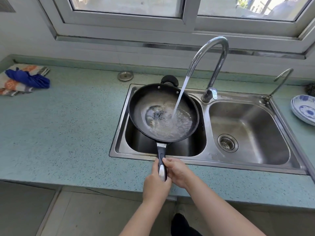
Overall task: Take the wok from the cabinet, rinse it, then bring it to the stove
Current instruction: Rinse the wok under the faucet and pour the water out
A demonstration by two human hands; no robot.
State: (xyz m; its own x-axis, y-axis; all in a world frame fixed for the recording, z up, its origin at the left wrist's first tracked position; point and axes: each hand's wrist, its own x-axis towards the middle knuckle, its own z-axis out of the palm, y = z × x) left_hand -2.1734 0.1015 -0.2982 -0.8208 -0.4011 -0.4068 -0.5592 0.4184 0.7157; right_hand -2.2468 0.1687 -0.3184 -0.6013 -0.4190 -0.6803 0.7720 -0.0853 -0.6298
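Both the left grip (156, 183) and right grip (179, 172) clasp the wok (141, 106) handle, lower centre; rinsing underway, so next likely means tipping the water (170, 128) out.

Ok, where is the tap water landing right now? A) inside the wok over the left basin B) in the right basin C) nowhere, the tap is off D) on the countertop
A: the stream from the tall faucet falls into the wok, which the left hand and right hand hold over the left basin.
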